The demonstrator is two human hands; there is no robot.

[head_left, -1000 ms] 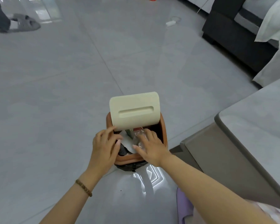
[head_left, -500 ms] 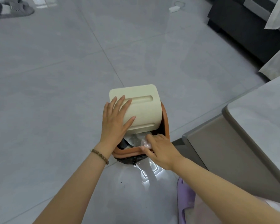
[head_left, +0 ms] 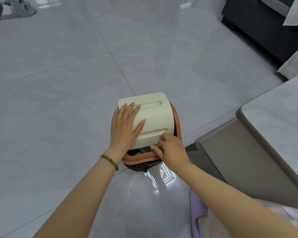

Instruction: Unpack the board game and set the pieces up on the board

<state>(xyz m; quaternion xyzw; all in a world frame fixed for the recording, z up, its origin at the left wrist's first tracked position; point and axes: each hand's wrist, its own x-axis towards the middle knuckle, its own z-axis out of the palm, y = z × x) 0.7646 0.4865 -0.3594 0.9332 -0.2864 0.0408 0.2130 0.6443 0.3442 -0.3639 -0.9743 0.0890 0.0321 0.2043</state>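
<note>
1. L. hand [head_left: 124, 129] is laid flat on the cream lid [head_left: 155, 115] of a small bin [head_left: 139, 158], fingers straight and spread, nothing gripped. A bead bracelet [head_left: 110, 161] is worn at that wrist.
2. R. hand [head_left: 170, 150] is held at the near edge of the lid, fingers curled in, thumb beside the bin's orange rim. Whether sth. is pinched there cannot be told; only a small pale scrap is seen by the fingertips.
3. Lid is tilted over the bin mouth, w/ a gap left at the near side, where pale rubbish is glimpsed inside.
4. A black liner [head_left: 144, 164] is folded over the rim and hangs below it.
5. Bin is stood on the grey tiled floor [head_left: 58, 83], just beside the corner of a grey desk [head_left: 273, 126] at the right.
6. Board game: not to be made out in this view.
7. Far off, 1 grey slipper [head_left: 19, 7] is seen top left, a dark sofa [head_left: 256, 23] top right and a white plug [head_left: 185, 6] on the floor near it.
</note>
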